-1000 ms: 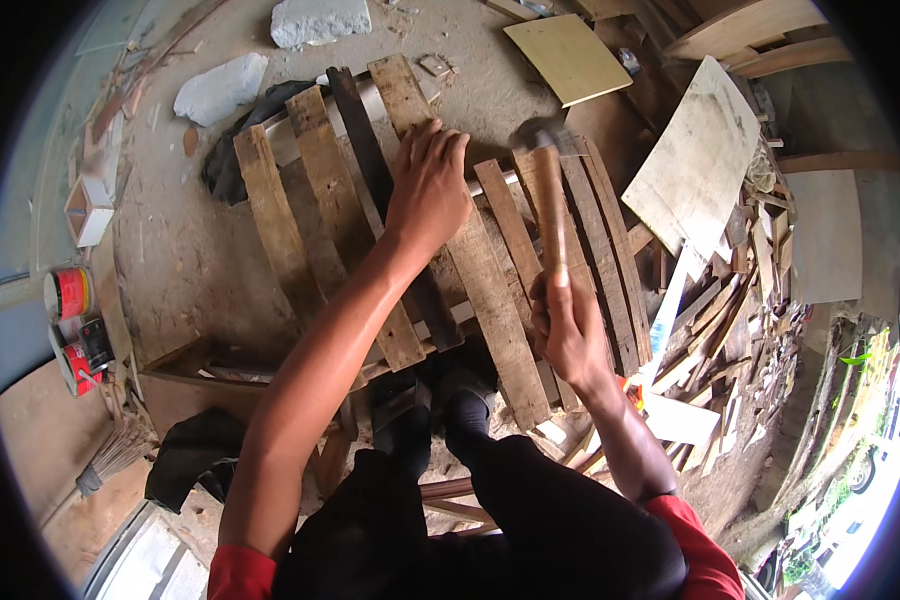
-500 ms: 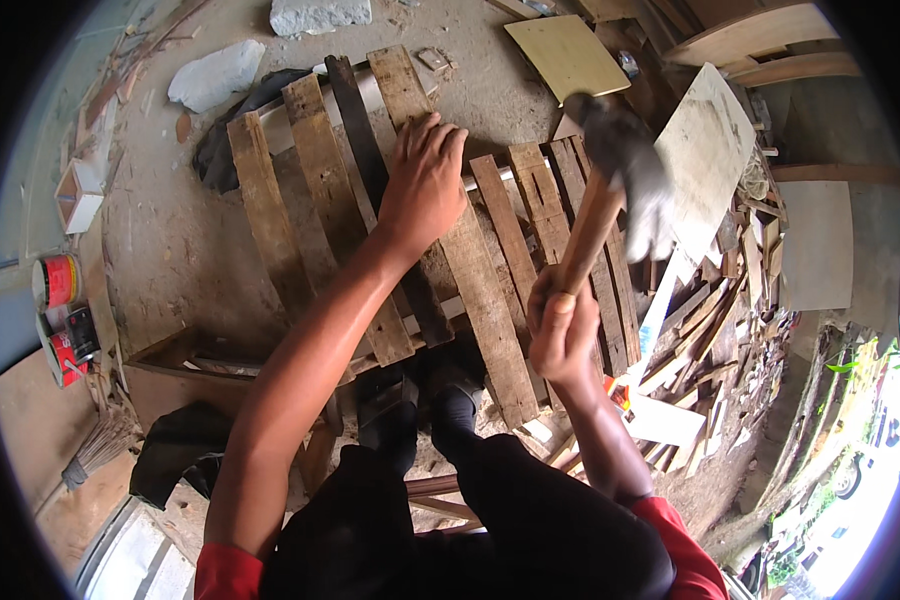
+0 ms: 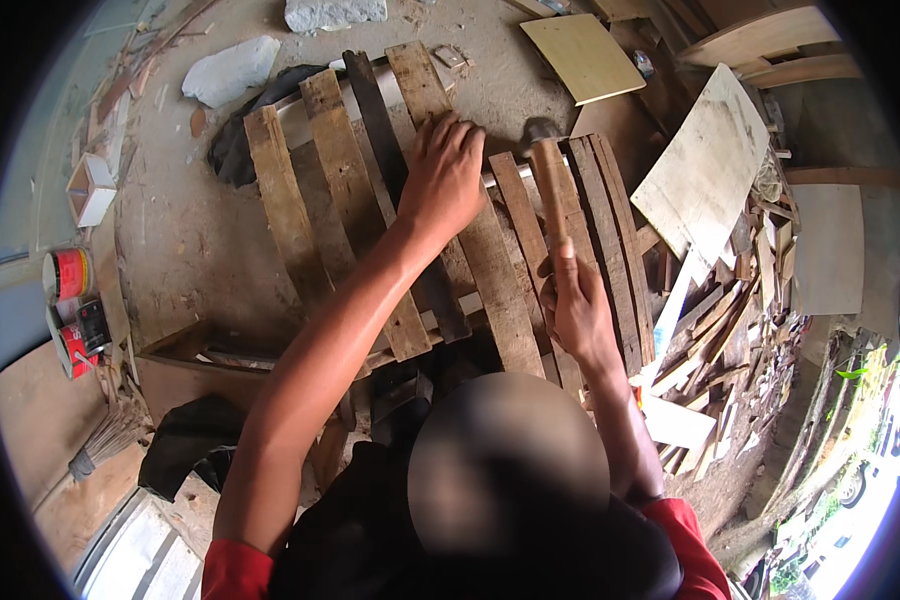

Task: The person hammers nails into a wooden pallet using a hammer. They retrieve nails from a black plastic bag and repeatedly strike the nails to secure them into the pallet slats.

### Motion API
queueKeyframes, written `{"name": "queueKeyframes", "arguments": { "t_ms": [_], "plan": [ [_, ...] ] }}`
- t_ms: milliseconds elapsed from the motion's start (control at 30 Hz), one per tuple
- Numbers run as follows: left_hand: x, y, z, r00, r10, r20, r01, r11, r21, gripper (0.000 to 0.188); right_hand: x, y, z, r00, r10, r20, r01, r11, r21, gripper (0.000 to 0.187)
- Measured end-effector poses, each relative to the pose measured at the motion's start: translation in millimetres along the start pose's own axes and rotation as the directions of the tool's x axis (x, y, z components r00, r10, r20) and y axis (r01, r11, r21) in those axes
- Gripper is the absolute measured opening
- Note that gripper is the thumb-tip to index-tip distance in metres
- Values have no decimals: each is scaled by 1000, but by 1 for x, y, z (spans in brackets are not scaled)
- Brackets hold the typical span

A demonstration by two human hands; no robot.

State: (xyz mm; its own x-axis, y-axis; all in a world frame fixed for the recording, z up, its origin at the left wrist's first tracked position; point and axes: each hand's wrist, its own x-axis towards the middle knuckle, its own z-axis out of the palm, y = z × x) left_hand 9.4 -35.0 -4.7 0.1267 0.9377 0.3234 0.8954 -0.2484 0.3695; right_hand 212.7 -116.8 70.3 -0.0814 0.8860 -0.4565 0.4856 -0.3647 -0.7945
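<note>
Before me lies a pallet-like row of weathered wooden slats (image 3: 337, 165) on crosspieces, one of them much darker (image 3: 375, 130). My left hand (image 3: 444, 170) grips the far part of a broad slat (image 3: 495, 280), its fingers bent over the wood. In my right hand (image 3: 580, 305), closed around the handle, is a hammer (image 3: 547, 180) with a wooden handle and a dark head. The hammer's head is at the far end of a slat right of my left hand; whether it touches is hard to tell. Any nail there cannot be made out.
Scrap wood strips (image 3: 715, 340) are heaped on the right, beside a leaning pale board (image 3: 705, 160). A yellowish panel (image 3: 583, 58) lies at the far right, a whitish stone block (image 3: 232, 70) at the far left. Tins (image 3: 68, 275) stand left. A blurred patch hides part of my lap.
The hammer has swung down and away from me, from raised over the right slats to a slat's far end. My left hand keeps its grip. The whole view has shifted slightly.
</note>
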Motion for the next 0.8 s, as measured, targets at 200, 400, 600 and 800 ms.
{"name": "queueKeyframes", "arguments": {
  "t_ms": [200,400,600,800],
  "plan": [
    [1,5,-3,997,21,-69,-25,998,-64,53,-9,18,14,939,-341,-49,337,938,-79,53],
    [6,0,-3,945,-132,-299,46,960,-276,43,-30,5,26,922,-341,-182,335,940,-67,56],
    [-12,3,-24,938,-234,-255,110,901,-420,26,-24,11,3,950,-219,-224,185,969,-163,55],
    [-76,15,-90,999,-23,-48,0,904,-428,23,-71,82,-55,708,-577,-407,395,801,-449,32]
  ]
}}
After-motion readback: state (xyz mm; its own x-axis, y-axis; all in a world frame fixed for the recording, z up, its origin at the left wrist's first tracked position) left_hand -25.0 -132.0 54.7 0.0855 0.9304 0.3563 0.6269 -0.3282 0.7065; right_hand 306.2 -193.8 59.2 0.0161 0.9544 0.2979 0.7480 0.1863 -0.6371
